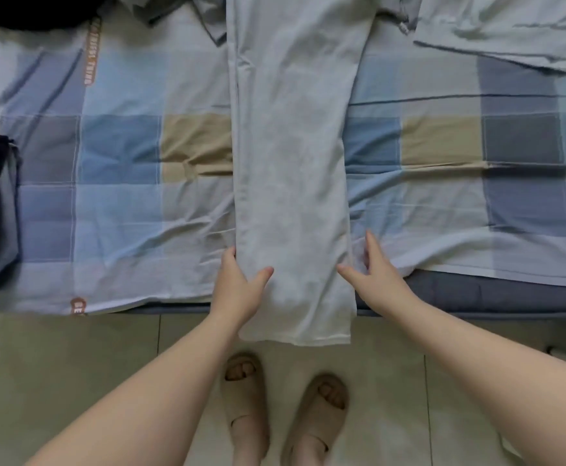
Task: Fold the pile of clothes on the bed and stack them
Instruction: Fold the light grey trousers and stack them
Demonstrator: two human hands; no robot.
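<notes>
left grip (239,284) is resting open on the left edge of the pale trousers (291,146), thumb lying on the cloth, fingers straight along the side. right grip (375,274) is lying open just beside the right edge, thumb touching it. trousers are running lengthwise straight ahead of both grips across the bed (123,146), near end hanging over the bed edge. both grips are equally near, so i'm guessing an end-to-end fold is coming.
</notes>
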